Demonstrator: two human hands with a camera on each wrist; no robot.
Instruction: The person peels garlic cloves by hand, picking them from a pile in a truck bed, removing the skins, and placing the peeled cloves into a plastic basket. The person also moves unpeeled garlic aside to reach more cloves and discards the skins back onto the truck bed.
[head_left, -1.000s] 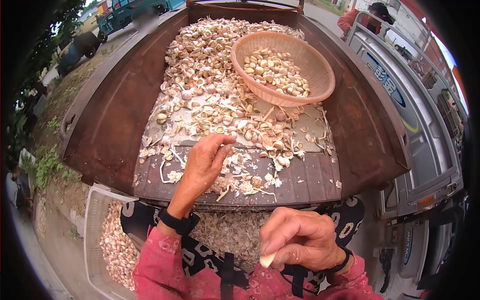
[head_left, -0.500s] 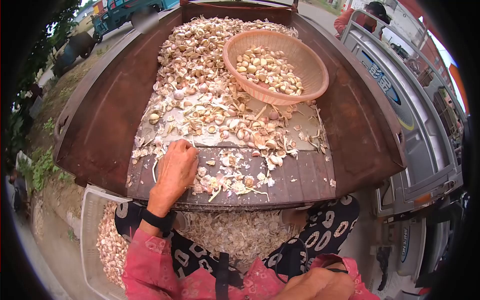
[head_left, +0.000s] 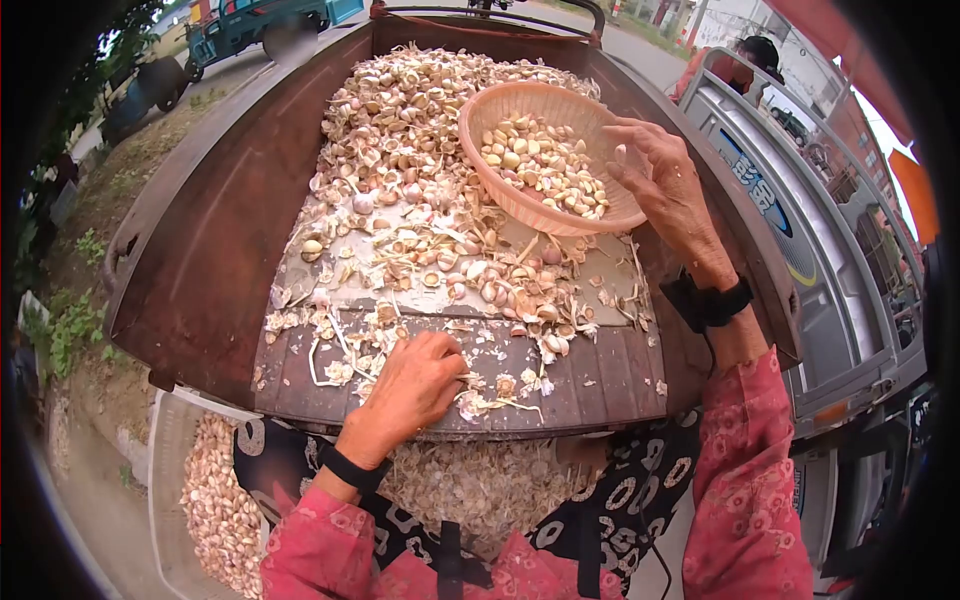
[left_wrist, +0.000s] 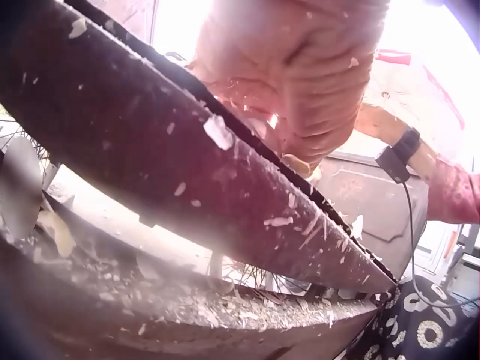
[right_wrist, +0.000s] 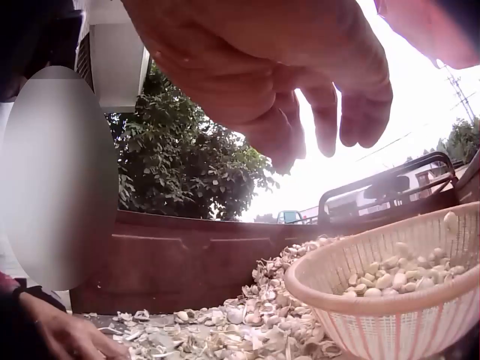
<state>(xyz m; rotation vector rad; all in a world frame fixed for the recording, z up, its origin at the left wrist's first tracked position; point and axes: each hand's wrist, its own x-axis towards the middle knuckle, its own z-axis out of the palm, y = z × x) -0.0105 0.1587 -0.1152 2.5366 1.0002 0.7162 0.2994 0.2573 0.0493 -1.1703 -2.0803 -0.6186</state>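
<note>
My right hand (head_left: 665, 185) is over the right rim of the pink basket (head_left: 560, 215), fingers apart and relaxed. Just by its fingertips is a single clove (head_left: 621, 154); in the right wrist view a clove (right_wrist: 450, 221) shows at the basket's far right, apart from the fingers. Peeled cloves (head_left: 540, 160) lie inside the basket. My left hand (head_left: 415, 385) is low over the cart bed's front edge with bent fingers, its tips hidden from above. The left wrist view has a pale yellowish piece (left_wrist: 300, 165) at that hand's (left_wrist: 292, 75) fingers; whether they grip it is unclear.
Unpeeled garlic and skins (head_left: 400, 110) are heaped at the back of the rusty cart bed (head_left: 230, 220). A white crate (head_left: 160, 480) of cloves stands at lower left. Skins lie below between the knees. A grey vehicle (head_left: 800, 220) and a person are at right.
My right hand has gone from near my lap up to the basket, and the clove it pinched earlier is out of its grip. My left hand has shifted right and nearer the front edge.
</note>
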